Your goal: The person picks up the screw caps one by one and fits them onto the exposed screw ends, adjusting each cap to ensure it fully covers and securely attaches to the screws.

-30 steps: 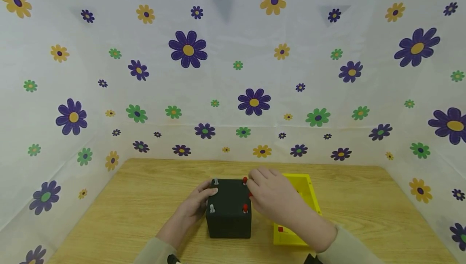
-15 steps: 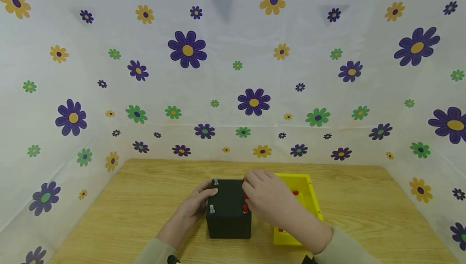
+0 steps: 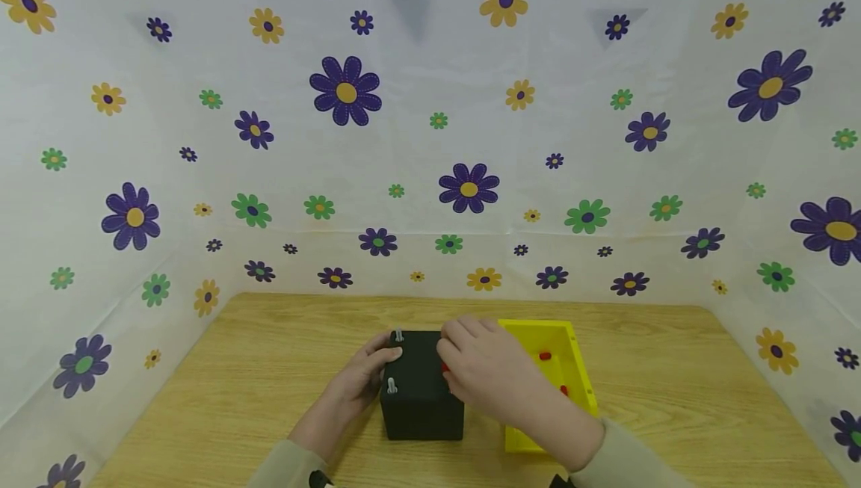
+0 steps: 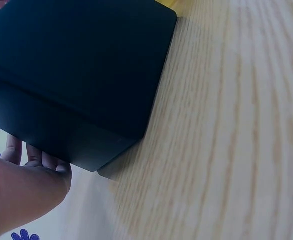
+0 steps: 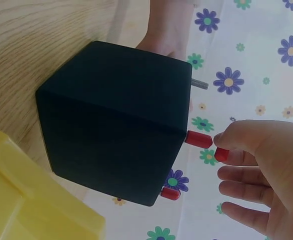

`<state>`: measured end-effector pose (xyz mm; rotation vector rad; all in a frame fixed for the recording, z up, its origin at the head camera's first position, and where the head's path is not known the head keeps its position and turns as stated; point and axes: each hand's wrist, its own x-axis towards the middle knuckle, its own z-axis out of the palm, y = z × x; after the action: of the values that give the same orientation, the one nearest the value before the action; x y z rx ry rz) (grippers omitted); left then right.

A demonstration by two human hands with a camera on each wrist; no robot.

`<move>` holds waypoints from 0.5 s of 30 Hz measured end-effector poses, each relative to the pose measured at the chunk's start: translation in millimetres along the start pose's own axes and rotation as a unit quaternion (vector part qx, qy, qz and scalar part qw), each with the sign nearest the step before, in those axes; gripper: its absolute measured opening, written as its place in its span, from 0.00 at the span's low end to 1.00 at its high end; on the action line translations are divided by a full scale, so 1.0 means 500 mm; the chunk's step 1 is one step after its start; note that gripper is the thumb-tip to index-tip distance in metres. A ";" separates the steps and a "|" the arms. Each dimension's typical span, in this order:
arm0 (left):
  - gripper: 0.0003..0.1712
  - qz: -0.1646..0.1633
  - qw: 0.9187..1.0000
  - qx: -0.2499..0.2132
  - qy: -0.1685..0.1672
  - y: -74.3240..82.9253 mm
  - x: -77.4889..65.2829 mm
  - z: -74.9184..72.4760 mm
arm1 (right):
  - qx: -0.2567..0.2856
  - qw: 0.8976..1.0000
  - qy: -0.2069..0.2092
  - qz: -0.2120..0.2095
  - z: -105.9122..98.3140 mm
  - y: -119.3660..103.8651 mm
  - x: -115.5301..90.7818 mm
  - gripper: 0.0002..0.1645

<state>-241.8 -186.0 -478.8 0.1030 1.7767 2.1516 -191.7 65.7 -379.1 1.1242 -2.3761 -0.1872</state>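
Observation:
A black box (image 3: pixel 424 413) stands on the table with threaded studs sticking up from its top. Two bare studs (image 3: pixel 392 385) show on the left side in the head view. In the right wrist view, red caps (image 5: pixel 199 139) sit on two other studs. My left hand (image 3: pixel 356 380) grips the box's left side, thumb on the top edge, fingers down the far side. Above the box's right side, my right hand (image 3: pixel 487 365) pinches another red cap (image 5: pixel 221 154) between thumb and index finger; its other fingers are loosely extended. That cap is near a capped stud; whether they touch I cannot tell.
Right of the box is a yellow bin (image 3: pixel 584 376), with loose red caps (image 3: pixel 545 356) inside, partly hidden by my right forearm. The wooden table (image 3: pixel 269 346) is bounded behind and at the sides by a flowered sheet (image 3: pixel 565 99).
My right hand has moved left with the red cap, from beyond the box's right edge to over its top. More of the bin's loose caps show. The left hand and box have stayed put.

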 end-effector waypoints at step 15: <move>0.25 0.000 1.000 0.006 -0.008 -0.005 0.002 -0.006 | -0.007 0.999 0.030 -0.016 0.008 -0.013 0.011 0.18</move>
<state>-243.0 -188.3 -482.0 0.1227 1.7817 2.1337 -192.1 56.8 -382.6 1.1456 -2.3014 -0.1774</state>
